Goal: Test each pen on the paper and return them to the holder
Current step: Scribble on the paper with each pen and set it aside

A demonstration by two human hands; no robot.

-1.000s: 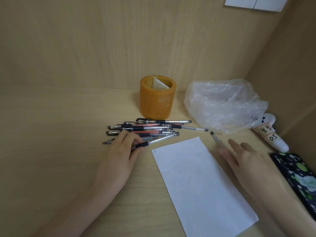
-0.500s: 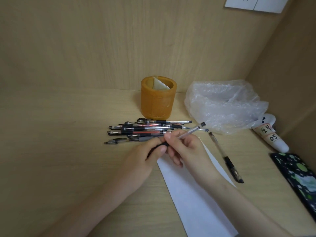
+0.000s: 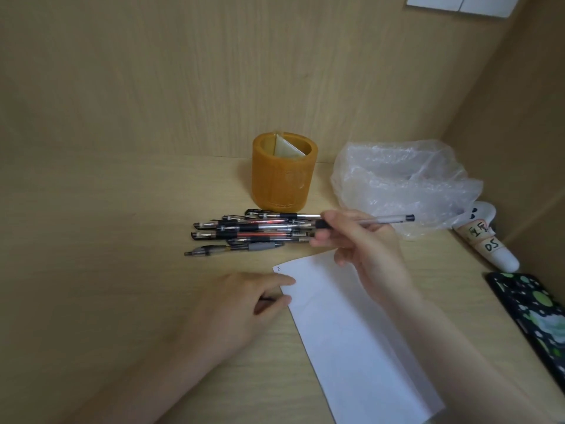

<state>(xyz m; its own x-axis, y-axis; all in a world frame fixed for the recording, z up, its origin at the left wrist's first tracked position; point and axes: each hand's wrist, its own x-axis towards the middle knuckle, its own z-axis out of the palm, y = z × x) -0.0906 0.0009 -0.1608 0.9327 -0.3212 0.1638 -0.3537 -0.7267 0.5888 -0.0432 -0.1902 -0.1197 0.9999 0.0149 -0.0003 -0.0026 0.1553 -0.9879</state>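
While the right hand (image 3: 367, 243) gripped one pen (image 3: 385, 220) in curled fingers above the paper (image 3: 351, 332), the left hand (image 3: 244, 304) sat at the paper's edge, pinching a small dark piece (image 3: 266, 299), probably a cap. Holder (image 3: 284, 179) showed no pens; pile (image 3: 253, 232) lay beside it. One tiny mark (image 3: 278, 268) on the paper: barely started, I'd judge.

**Matt wood, glossy plastic**

The counter (image 3: 122, 270) is matt wood-grain board. At 12 o'clock the holder (image 3: 284, 179) looks waxy, translucent amber plastic. The pens (image 3: 253, 232) have clear glossy plastic barrels, like the pen (image 3: 382, 219) in the grip of the right hand (image 3: 367, 249). The paper (image 3: 351, 332) is smooth, matt white. At 2 o'clock the bag (image 3: 403, 182) is crinkled shiny film. The left hand (image 3: 241, 304) pinches what may be a dark plastic cap (image 3: 266, 299).
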